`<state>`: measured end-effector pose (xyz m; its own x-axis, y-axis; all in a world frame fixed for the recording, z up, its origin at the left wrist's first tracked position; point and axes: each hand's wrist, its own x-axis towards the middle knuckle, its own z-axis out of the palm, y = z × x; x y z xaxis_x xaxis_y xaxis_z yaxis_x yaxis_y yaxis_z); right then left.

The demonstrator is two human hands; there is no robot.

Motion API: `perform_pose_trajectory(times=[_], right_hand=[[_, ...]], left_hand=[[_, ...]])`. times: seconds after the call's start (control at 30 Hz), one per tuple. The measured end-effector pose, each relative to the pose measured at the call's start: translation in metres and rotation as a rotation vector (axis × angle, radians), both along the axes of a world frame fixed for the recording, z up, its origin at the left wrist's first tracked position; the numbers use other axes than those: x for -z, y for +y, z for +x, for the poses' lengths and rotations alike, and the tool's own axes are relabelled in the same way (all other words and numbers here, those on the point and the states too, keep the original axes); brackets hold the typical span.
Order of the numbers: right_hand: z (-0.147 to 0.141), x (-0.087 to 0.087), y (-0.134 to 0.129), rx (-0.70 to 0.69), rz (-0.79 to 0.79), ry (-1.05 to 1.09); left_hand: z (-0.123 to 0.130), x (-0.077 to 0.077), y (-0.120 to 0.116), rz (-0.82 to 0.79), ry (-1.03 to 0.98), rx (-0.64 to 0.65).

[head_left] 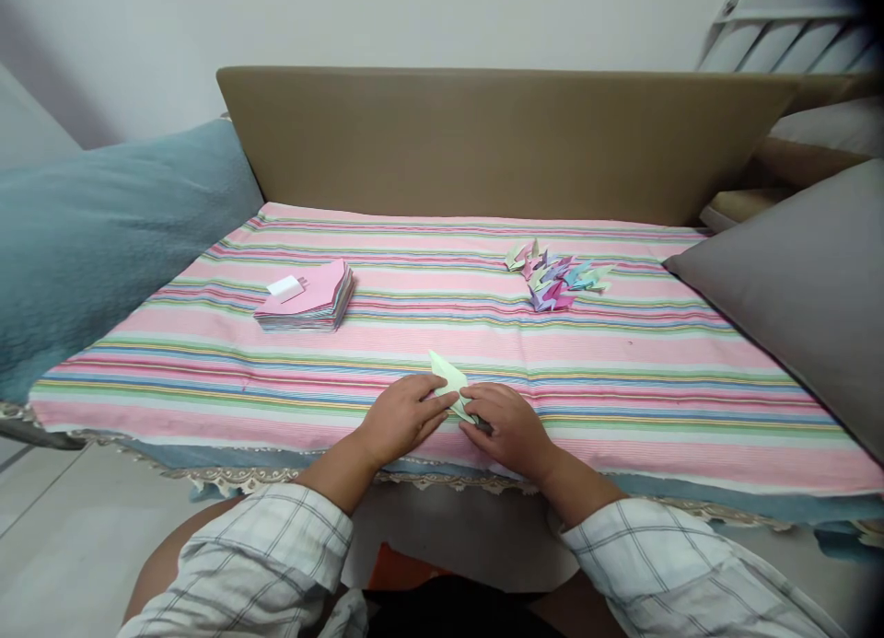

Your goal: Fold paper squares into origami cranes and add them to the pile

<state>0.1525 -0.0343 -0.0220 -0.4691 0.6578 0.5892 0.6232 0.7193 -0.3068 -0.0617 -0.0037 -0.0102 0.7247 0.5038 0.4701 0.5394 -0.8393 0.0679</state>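
A pale green piece of folded paper [450, 377] lies on the striped cloth close to the front edge, its pointed tip facing away from me. My left hand [404, 415] presses on its left side, fingers together, with the fingertips on the paper. At its right and lower end, my right hand [507, 426] has its fingers bent and pinches the paper. Something dark shows under the right fingers; whether it is an object or shadow I cannot tell. The fingers hide part of the paper's lower end.
A stack of coloured paper [304, 308] with a white plug adapter [285, 288] on top sits at left. Several folded paper cranes [552, 279] lie in a cluster at back right. The striped cloth [414, 316] covers a seat between a blue armrest [131, 224] and a grey cushion [794, 279].
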Motion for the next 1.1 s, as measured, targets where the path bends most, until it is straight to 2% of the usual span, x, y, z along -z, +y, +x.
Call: perform_pose_trajectory(times=[0.2, 0.5, 0.73, 0.93, 1.1], right_hand=[[0.002, 0.001, 0.000, -0.009, 0.070, -0.013], [0.001, 0.001, 0.000, -0.007, 0.086, -0.024], [-0.004, 0.002, -0.001, 0.056, 0.156, -0.024], [-0.002, 0.002, -0.002, 0.065, 0.146, -0.032], [0.000, 0.005, -0.002, 0.065, 0.146, -0.019]], left_hand=[[-0.003, -0.001, 0.002, -0.014, 0.026, 0.021], [0.000, -0.005, 0.001, -0.025, 0.064, 0.012], [0.007, -0.001, 0.002, 0.103, 0.036, -0.048], [0.015, -0.005, 0.003, 0.232, -0.003, 0.037], [0.015, -0.003, 0.003, 0.267, -0.002, 0.010]])
